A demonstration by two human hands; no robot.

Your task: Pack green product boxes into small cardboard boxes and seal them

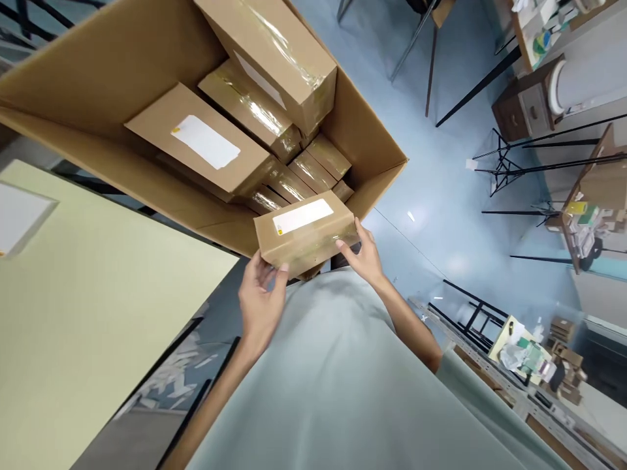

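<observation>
A small brown carton with a white label and shiny tape is held between both hands, at the near edge of a large open cardboard box. My left hand grips its left end, the thumb on the near side. My right hand has its right end, thumb and fingers against the side. Inside the large box lie several taped cartons: a labelled flat one, a long one at the back, and smaller ones packed side by side near the right wall.
A pale yellow table stands at the left, with a white object on it. Black-framed stools, a brown cabinet and cluttered tables are on the right. Small white scraps lie on the blue floor.
</observation>
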